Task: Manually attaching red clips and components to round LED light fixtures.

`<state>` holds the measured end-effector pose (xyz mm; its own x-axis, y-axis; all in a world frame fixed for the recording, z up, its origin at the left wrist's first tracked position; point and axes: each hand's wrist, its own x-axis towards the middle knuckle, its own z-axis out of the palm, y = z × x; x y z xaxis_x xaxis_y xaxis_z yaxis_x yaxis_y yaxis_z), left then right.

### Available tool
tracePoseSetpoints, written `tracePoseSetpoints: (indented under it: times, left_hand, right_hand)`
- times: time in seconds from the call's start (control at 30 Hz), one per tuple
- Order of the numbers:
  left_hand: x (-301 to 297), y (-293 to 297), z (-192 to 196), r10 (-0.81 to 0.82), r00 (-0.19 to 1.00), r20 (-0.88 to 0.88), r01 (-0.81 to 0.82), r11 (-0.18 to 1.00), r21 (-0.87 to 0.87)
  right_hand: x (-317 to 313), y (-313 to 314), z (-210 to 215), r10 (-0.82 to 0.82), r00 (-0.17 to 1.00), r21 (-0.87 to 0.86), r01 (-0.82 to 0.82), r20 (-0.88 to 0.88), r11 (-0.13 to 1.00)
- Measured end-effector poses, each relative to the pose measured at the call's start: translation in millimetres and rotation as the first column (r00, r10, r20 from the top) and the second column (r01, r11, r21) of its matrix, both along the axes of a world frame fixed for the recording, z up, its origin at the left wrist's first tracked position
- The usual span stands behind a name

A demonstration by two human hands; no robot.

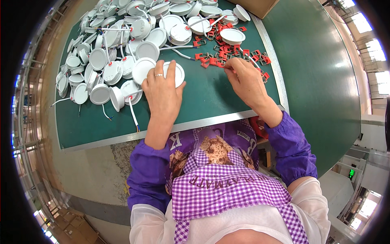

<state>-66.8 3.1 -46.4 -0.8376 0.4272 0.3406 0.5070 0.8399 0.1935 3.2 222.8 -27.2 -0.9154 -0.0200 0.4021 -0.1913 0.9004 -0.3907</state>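
Observation:
My left hand (164,87) lies over a round white downlight (178,75), its fingers and thumb curled around the disc near the table's front edge. A second white downlight (143,70) sits just left of those fingers. My right hand (247,79) is closed in a pinch at the near edge of the loose pile of red clips (227,52) with metal springs. A red clip (222,65) shows at its fingertips, partly hidden by them. One more white downlight (232,36) rests on top of the clips.
A large heap of white downlights (97,59) with white cables covers the left and far side of the green table (203,95). A metal strip (170,129) edges the table in front. At the far right stands a cardboard box (256,5), beside another green surface (325,81).

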Motion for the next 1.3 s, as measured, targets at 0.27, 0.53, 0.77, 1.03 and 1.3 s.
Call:
tracePoseSetpoints:
  times: [0.27, 0.53, 0.77, 1.03, 1.3]
  left_hand:
    - [22.2, 14.5, 63.0, -0.254, 0.965, -0.068, 0.255, 0.840, 0.479]
    - [41.5, 12.3, 53.4, -0.663, 0.726, 0.184, -0.306, -0.073, 0.949]
    - [66.3, 15.0, 24.2, -0.762, 0.476, 0.439, -0.687, -0.009, 0.727]
    - [68.9, 14.2, 13.5, -0.814, 0.188, 0.549, -0.712, 0.272, 0.648]
    - [68.1, 15.7, 12.6, -0.750, 0.480, 0.456, -0.629, 0.068, 0.774]
  right_hand:
    - [17.0, -21.0, 2.3, -0.074, 0.980, -0.820, 0.196, 0.186, 0.537]
    - [23.0, -47.0, -3.5, 0.114, 0.966, -0.957, 0.248, 0.233, -0.151]
    - [15.8, -54.3, -8.5, -0.035, 0.988, -0.988, 0.148, 0.149, -0.048]
    - [17.1, -55.3, 2.5, -0.107, 0.989, -0.910, 0.136, 0.102, 0.391]
    - [34.8, -53.3, 13.8, -0.160, 0.981, -0.512, 0.081, -0.113, 0.855]
